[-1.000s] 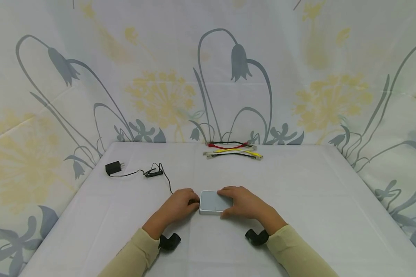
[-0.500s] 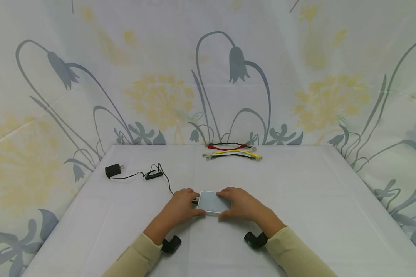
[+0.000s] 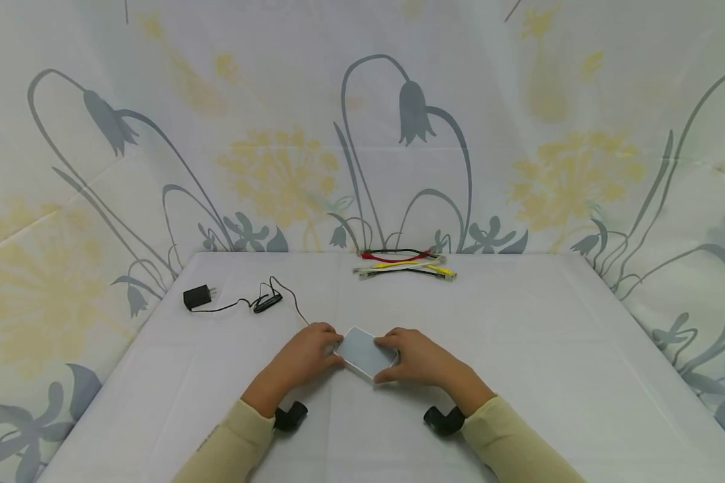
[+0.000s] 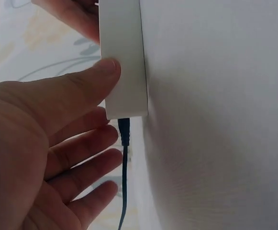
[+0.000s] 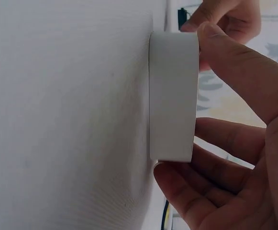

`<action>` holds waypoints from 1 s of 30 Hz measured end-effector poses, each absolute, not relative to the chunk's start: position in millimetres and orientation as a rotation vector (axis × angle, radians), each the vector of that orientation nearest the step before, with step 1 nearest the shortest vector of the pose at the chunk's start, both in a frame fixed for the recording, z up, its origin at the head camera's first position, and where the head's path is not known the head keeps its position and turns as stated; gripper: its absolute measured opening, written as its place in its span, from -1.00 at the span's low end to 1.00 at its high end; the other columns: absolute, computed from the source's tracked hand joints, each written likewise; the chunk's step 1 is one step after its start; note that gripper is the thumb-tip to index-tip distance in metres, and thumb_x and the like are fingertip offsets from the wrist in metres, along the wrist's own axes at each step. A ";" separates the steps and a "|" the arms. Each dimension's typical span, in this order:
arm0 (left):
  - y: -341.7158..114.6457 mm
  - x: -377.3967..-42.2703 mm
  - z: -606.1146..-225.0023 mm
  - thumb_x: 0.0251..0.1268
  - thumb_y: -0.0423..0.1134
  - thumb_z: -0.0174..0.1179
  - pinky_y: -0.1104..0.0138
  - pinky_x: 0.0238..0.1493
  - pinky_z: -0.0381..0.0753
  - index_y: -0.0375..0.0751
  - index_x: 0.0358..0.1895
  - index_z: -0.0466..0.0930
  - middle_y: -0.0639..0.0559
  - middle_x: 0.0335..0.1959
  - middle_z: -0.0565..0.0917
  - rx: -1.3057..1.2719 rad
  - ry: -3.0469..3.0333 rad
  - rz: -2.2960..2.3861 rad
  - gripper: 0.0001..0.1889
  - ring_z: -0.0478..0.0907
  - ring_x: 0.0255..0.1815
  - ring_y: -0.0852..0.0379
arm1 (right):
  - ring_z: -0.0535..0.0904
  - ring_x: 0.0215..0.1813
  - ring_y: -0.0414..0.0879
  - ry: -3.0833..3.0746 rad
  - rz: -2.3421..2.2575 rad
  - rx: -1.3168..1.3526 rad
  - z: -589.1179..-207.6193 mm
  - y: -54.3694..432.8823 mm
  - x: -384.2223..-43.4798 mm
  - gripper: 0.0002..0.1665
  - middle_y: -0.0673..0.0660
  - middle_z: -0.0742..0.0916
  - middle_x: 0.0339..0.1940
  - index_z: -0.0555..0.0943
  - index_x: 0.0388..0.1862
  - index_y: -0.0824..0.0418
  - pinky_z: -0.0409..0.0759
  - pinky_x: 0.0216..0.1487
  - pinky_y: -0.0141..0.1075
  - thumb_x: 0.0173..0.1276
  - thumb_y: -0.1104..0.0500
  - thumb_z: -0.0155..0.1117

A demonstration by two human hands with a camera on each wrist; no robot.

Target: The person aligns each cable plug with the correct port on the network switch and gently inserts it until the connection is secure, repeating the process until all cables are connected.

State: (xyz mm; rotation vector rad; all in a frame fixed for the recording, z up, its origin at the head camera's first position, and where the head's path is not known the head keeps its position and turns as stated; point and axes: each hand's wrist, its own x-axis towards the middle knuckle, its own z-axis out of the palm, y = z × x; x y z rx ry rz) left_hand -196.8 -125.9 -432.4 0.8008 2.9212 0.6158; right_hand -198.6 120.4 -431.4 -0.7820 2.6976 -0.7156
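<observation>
A small white box with a grey top [image 3: 365, 353], router-like in look, sits turned at an angle on the table between both hands. My left hand [image 3: 305, 352] grips its left end, the thumb on the near side wall and the fingers behind. In the left wrist view, a black plug [image 4: 124, 129] stands in the box's end, its thin cord hanging past my loosely spread fingers. My right hand [image 3: 423, 355] holds the other end between thumb and fingers. The right wrist view shows the box's plain white side [image 5: 173, 96] lying against the tablecloth.
A black power adapter [image 3: 197, 297] lies at the left, its cord running through a bundled loop [image 3: 268, 302] to the box. Several short network cables [image 3: 405, 265], red, yellow, white and black, lie at the table's back edge. A flowered curtain [image 3: 362, 134] stands behind.
The box has turned clockwise as seen from above and shifted slightly left. My left hand has gone from the cord's end to gripping the box. The cord has shifted too.
</observation>
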 end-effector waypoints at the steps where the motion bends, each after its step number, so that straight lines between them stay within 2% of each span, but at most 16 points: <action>1: -126.5 -197.2 -432.3 0.19 -0.17 0.33 0.08 0.16 0.50 -0.29 0.04 0.66 -0.12 0.00 0.63 0.794 2.920 0.629 -0.62 0.55 0.09 -0.08 | 0.56 0.05 -0.07 2.694 -0.723 -0.781 -431.2 119.6 -198.2 -0.15 0.10 0.64 0.12 0.54 0.28 0.17 0.55 -0.05 -0.22 0.06 -0.19 0.48; 10: -128.7 -200.0 -433.6 0.27 -0.40 0.15 0.11 0.12 0.54 -0.36 0.10 0.60 -0.18 0.08 0.60 0.677 2.885 0.772 -0.67 0.58 0.10 -0.08 | 0.52 -0.17 -0.22 2.702 -0.763 -0.819 -438.3 110.1 -198.2 -0.35 0.00 0.67 -0.11 0.60 0.19 0.21 0.52 -0.14 -0.33 0.10 0.05 0.49; 13: -128.2 -198.4 -431.6 0.26 -0.34 0.12 0.08 0.15 0.52 -0.39 0.14 0.56 -0.21 0.11 0.57 0.657 2.875 0.790 -0.62 0.55 0.14 -0.11 | 0.52 -0.20 -0.22 2.705 -0.792 -0.835 -437.8 106.7 -197.4 -0.37 -0.02 0.67 -0.18 0.61 0.17 0.23 0.51 -0.15 -0.33 0.11 0.07 0.49; 18: -124.4 -197.1 -427.8 0.29 -0.09 0.21 0.06 0.16 0.50 -0.42 0.20 0.51 -0.24 0.17 0.51 0.598 2.870 0.798 -0.47 0.51 0.16 -0.12 | 0.54 -0.23 -0.23 2.713 -0.843 -0.826 -437.4 97.3 -196.2 -0.40 -0.02 0.68 -0.23 0.61 0.16 0.25 0.51 -0.18 -0.34 0.13 0.09 0.47; 21: -123.3 -197.8 -428.3 0.26 -0.01 0.24 0.06 0.19 0.48 -0.42 0.27 0.44 -0.27 0.29 0.42 0.569 2.855 0.796 -0.36 0.46 0.25 -0.13 | 0.59 -0.22 -0.20 2.708 -0.900 -0.785 -437.1 89.2 -195.6 -0.41 0.03 0.69 -0.18 0.60 0.17 0.25 0.53 -0.20 -0.34 0.15 0.11 0.46; 24: -124.7 -199.0 -429.8 0.23 0.04 0.25 0.05 0.25 0.44 -0.39 0.35 0.35 -0.27 0.41 0.30 0.565 2.832 0.765 -0.26 0.37 0.36 -0.16 | 0.63 -0.18 -0.14 2.716 -0.947 -0.737 -436.3 80.4 -195.5 -0.39 0.13 0.67 -0.04 0.59 0.18 0.28 0.55 -0.18 -0.30 0.14 0.13 0.47; 30: -133.0 -207.2 -433.3 0.17 0.09 0.29 0.04 0.31 0.39 -0.33 0.42 0.26 -0.24 0.49 0.18 0.624 2.803 0.696 -0.16 0.26 0.44 -0.16 | 0.68 0.01 0.00 2.743 -0.975 -0.685 -437.5 66.0 -196.9 -0.37 0.25 0.60 0.23 0.58 0.19 0.32 0.61 0.02 -0.16 0.12 0.14 0.46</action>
